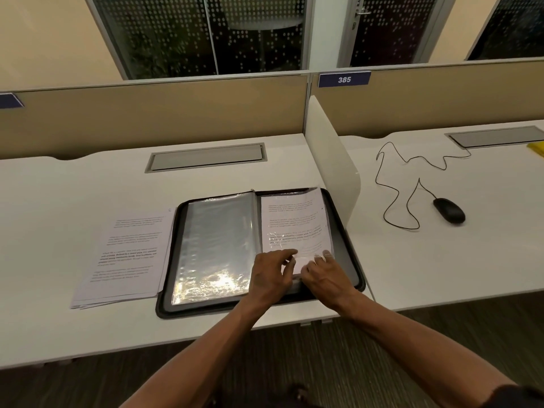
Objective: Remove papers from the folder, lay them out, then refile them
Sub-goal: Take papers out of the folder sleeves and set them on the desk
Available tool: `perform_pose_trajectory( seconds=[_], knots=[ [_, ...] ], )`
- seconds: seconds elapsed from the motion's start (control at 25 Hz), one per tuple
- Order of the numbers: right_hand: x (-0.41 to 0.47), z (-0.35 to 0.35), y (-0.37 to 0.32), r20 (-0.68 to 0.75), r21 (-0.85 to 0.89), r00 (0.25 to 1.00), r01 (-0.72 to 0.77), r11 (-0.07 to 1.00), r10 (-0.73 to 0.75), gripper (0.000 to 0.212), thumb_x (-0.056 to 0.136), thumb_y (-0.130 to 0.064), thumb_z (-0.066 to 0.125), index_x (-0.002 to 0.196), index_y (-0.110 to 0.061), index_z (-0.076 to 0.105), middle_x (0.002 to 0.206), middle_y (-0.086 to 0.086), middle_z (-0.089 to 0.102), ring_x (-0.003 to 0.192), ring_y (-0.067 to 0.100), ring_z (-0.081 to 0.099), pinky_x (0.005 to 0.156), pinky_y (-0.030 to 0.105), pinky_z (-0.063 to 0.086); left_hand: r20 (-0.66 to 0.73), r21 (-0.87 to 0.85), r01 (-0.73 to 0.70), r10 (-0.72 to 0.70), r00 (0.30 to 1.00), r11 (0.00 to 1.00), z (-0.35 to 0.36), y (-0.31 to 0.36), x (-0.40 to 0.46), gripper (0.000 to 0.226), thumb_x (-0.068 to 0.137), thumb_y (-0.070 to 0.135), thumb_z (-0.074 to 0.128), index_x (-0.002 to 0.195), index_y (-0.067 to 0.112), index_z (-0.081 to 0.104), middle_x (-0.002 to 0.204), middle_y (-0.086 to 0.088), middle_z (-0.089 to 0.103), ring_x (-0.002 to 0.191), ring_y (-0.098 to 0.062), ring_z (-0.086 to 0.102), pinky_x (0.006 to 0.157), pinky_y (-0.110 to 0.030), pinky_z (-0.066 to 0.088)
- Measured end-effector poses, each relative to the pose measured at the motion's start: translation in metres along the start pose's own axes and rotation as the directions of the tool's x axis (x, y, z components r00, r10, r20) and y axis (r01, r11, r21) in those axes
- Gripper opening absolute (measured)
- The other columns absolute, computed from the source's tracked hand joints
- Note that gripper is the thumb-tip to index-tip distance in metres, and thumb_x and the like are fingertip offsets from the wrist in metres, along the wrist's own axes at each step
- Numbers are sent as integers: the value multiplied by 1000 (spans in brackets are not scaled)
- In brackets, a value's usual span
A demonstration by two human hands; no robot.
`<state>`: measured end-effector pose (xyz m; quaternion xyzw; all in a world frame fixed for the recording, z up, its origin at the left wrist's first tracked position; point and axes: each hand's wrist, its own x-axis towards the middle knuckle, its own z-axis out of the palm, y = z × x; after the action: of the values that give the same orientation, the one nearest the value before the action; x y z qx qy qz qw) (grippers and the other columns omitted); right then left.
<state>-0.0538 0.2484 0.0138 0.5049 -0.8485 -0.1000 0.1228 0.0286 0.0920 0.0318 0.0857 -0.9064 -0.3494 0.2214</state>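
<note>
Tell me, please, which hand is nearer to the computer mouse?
Right. The right hand rests on the folder's right page, toward the mouse; the left hand lies beside it, farther away.

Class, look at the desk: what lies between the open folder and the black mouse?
In the head view, a white upright divider panel stands between the folder and the mouse, with bare desk and a loop of the mouse's cable beyond it.

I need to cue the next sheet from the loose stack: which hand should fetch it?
Left. The left hand is nearer the paper stack, which lies left of the folder. The right hand rests on the sheet in the right sleeve and would have to cross over.
</note>
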Motion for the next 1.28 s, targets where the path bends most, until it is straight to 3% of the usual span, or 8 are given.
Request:
perform_pose_trajectory(
  seconds=[0.12, 0.32, 0.44, 0.64, 0.84, 0.96, 1.12, 1.28],
  knots=[
    [-3, -2, 0, -50, -28, 998, 32, 999, -34, 25, 70, -11, 86, 89, -6, 69, 86, 17, 73, 80, 35, 71, 85, 50, 57, 16, -13, 2, -2, 1000, 1000, -1, -3, -3, 26, 90, 23, 70, 116, 18, 73, 107, 3, 75, 82, -9, 70, 83, -18, 53],
    [-6, 3, -2, -91, -30, 996, 0, 1000, -3, 36, 78, -9, 78, 111, -1, 67, 103, 21, 69, 95, 36, 68, 85, 49, 57, 22, -11, 9, -8, 1000, 1000, -2, 0, 0, 25, 91, 21, 68, 115, 18, 73, 107, 3, 75, 83, -8, 69, 80, 1, 38],
    [-10, 2, 1, -76, -51, 997, 19, 999, -22, 22, 77, -10, 79, 96, -3, 70, 88, 19, 71, 85, 33, 67, 79, 46, 57, 39, -17, 9, -9, 999, 1000, -2, 1, -1, 27, 90, 23, 68, 117, 19, 72, 103, 4, 76, 81, -7, 68, 79, 1, 37],
    [-16, -7, -3, -161, -36, 983, 88, 995, -93, 10, 77, -5, 70, 70, -10, 65, 69, 12, 68, 69, 29, 61, 63, 38, 49, 80, -45, 13, -9, 997, 999, 0, -3, -6, 29, 89, 22, 69, 119, 20, 71, 101, 5, 75, 81, -5, 67, 80, -4, 42],
    [-40, -13, -18, -285, 54, 958, 19, 998, -3, 14, 80, -9, 69, 68, -14, 62, 64, 7, 63, 60, 26, 55, 57, 34, 43, 155, -52, 65, -56, 986, 997, -7, -12, -21, 35, 90, 28, 68, 124, 24, 66, 119, 8, 70, 98, -5, 63, 89, -19, 49],
    [-67, -16, -31, -337, 157, 937, -42, 987, 93, 22, 88, -12, 51, 71, -16, 64, 70, 2, 64, 64, 23, 56, 59, 33, 40, 91, -49, 197, -192, 977, 979, -14, -24, -46, 29, 90, 35, 68, 118, 27, 67, 117, 12, 67, 102, -6, 61, 92, -28, 52],
    [-95, -24, -52, -316, 271, 924, -127, 954, 213, 25, 88, -16, 49, 82, -15, 73, 85, 1, 71, 77, 22, 63, 67, 33, 47, 173, -140, 484, -460, 871, 864, -24, -18, -82, 32, 87, 38, 73, 116, 28, 63, 114, 11, 62, 97, -3, 60, 84, -25, 54],
    [-117, -29, -73, -287, 394, 894, -216, 893, 343, 23, 81, -16, 53, 86, -14, 76, 96, 2, 73, 92, 24, 65, 79, 37, 53, 391, -251, 800, -699, 599, 545, -27, 2, -101, 46, 88, 39, 72, 129, 32, 52, 121, 8, 56, 103, -9, 58, 79, -24, 51]
  ],
)
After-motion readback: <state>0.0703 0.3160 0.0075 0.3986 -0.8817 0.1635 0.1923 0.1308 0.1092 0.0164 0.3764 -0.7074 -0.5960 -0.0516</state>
